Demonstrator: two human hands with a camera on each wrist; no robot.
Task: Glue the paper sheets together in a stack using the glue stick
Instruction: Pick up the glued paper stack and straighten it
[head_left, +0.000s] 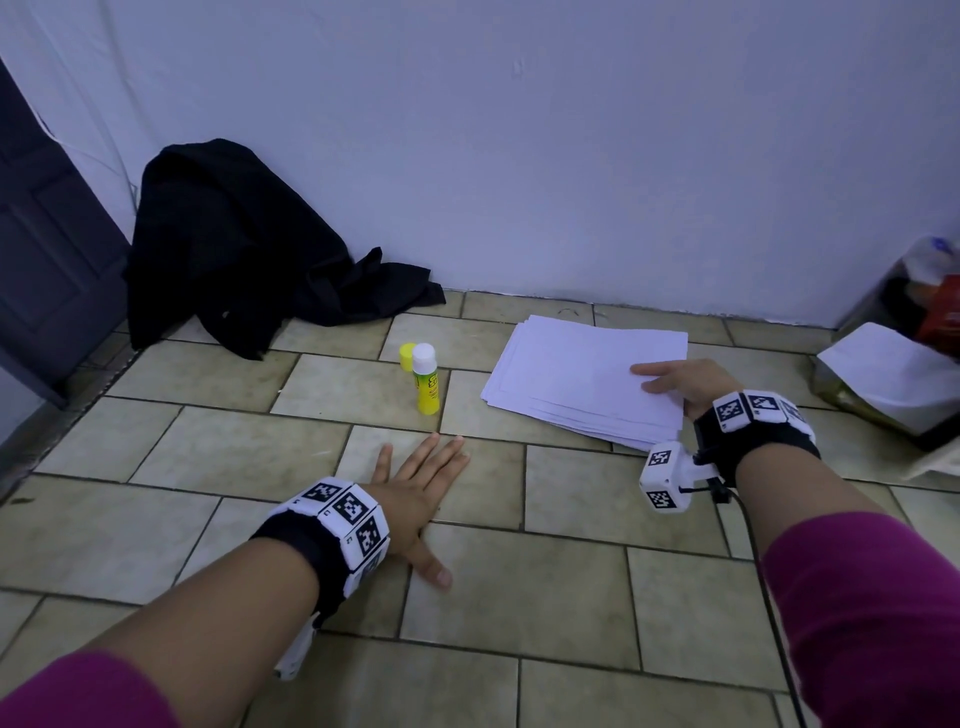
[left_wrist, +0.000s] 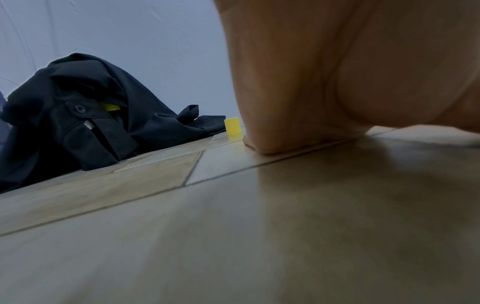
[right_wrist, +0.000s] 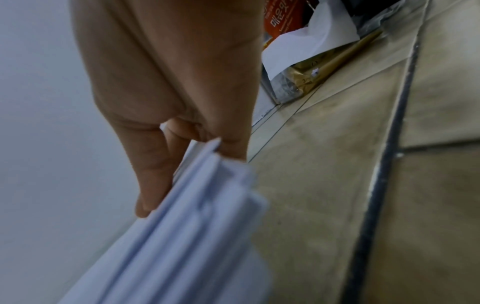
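I see my left hand (head_left: 415, 499) flat on the tiled floor (head_left: 571, 587), fingers (head_left: 441, 457) straight and spread, holding nothing. My right hand (head_left: 680, 384) is at the right edge of the paper stack (head_left: 576, 379); in the right wrist view the thumb lies on top and the other fingers (right_wrist: 233, 148) go under the sheet edges, so it pinches the papers there. Stack lies on the floor near the wall, sheets a bit fanned. Glue stick (head_left: 426, 384) stands upright on the floor left of the stack, between both hands' reach; yellow cap (head_left: 407, 356) stands just behind it. Black cloth (head_left: 234, 244) heaped against the wall, far left. Clutter with a white sheet (head_left: 883, 374) at far right.
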